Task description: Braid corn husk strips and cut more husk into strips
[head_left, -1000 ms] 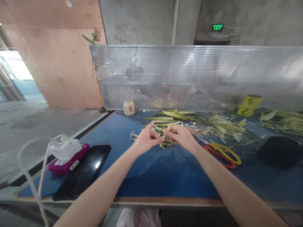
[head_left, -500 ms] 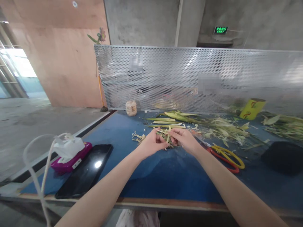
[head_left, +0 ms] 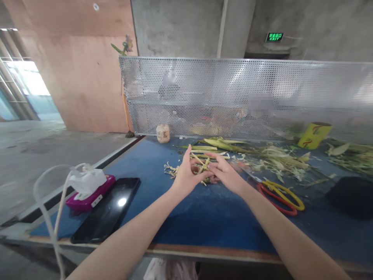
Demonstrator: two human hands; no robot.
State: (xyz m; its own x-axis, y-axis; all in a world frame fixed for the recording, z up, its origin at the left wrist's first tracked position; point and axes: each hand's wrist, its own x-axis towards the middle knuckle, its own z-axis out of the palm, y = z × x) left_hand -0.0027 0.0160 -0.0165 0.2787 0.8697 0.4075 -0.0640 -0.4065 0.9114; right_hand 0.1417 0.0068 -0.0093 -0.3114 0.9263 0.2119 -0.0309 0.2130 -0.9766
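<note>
A small crossing of pale green plant strips (head_left: 204,166) is held up between the 2 hands, over a blue table (head_left: 186,223). It is pinched at the fingertips of the right hand (head_left: 226,175). On the left hand (head_left: 185,174), the index finger is spread away from the thumb; whether the strips are gripped there cannot be told. Scissors (head_left: 281,194) are seen beside the right forearm.

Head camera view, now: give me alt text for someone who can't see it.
A person's left hand and right hand meet around thin plant strips above a blue tabletop. Scissors with red and yellow handles lie to the right, a black phone and purple power strip to the left, and husk-like leaves behind.
</note>
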